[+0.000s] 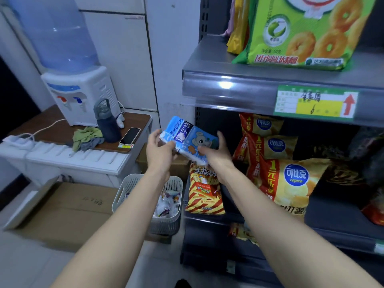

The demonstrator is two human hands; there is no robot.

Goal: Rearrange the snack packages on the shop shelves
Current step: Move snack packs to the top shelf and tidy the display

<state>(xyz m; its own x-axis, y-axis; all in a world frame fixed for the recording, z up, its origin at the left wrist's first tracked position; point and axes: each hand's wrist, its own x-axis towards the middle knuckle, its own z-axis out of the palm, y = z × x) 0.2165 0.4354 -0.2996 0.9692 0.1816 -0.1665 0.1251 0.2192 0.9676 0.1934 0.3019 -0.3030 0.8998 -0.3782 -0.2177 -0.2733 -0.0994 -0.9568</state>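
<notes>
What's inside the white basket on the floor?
The white basket holds a jumble of small, colourful wrapped packets. The left forearm crosses over it and the basket's wall hides the bottom, so how many there are, or what lies underneath, can't be seen.

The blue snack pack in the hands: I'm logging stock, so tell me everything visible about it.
The blue snack pack is a glossy blue-and-white plastic wrapper with a cartoon mouse and a dark-blue band of lettering. It is tilted, held in the air in front of the shelf. The left hand and right hand grip its opposite ends.
</notes>
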